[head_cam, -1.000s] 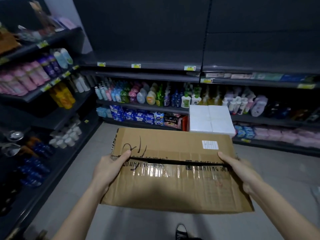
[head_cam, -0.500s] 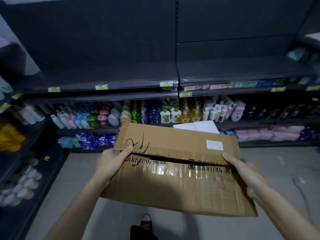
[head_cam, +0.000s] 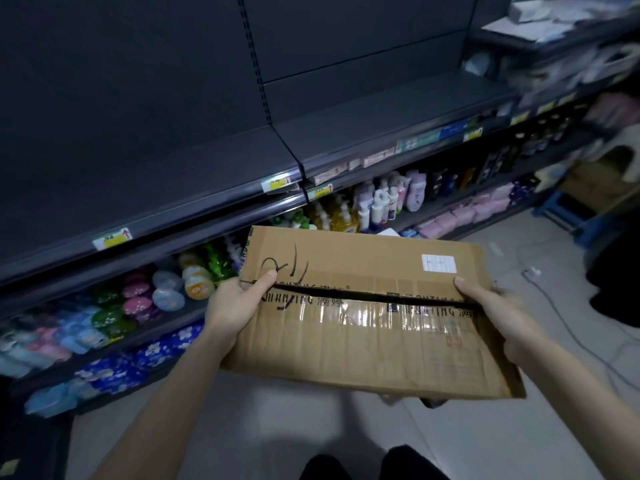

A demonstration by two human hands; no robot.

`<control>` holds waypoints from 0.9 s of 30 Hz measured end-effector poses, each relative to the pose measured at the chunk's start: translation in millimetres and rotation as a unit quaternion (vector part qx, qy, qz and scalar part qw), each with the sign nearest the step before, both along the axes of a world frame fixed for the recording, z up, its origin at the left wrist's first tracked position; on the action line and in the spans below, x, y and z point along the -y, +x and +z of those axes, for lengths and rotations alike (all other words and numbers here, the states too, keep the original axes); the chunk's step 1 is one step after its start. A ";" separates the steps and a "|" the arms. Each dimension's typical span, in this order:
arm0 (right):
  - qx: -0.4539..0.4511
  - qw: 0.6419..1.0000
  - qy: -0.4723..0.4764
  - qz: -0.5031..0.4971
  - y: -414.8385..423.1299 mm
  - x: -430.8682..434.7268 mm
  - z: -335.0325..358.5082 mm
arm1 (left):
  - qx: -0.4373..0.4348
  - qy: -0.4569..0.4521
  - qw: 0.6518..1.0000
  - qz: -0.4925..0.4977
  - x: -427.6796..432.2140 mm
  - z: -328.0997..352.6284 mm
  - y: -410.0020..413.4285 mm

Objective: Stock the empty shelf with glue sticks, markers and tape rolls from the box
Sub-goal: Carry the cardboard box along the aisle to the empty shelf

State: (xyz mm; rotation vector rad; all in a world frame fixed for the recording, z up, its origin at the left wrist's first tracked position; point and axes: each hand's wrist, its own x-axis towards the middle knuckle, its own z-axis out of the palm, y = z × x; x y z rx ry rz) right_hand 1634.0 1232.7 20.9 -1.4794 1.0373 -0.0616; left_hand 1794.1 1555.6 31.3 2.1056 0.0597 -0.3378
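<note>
A brown cardboard box (head_cam: 367,323) with its top flaps closed and a dark slit along the taped seam hangs in front of me above the floor. My left hand (head_cam: 235,306) grips its left end, thumb on top. My right hand (head_cam: 491,306) grips its right end, thumb on the lid. The box's contents are hidden. Straight ahead and above the box runs the bare dark shelf (head_cam: 166,168), with yellow price tags along its front edge.
Lower shelves hold rows of coloured bottles (head_cam: 166,292) and white pump bottles (head_cam: 384,199). Pink packs (head_cam: 460,213) lie on the bottom right shelf. A blue stool (head_cam: 568,209) and a white cable (head_cam: 554,306) are on the tiled floor at right.
The view has swung right and closer to the shelves. The box stays gripped in both hands and now sits nearer the bare shelf. The white packs behind it are almost hidden.
</note>
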 end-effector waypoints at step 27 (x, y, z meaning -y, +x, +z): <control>0.005 0.978 0.007 -0.211 67.6 70.5 -32.4 | -0.042 0.022 0.975 -0.216 175.1 -28.3 196.0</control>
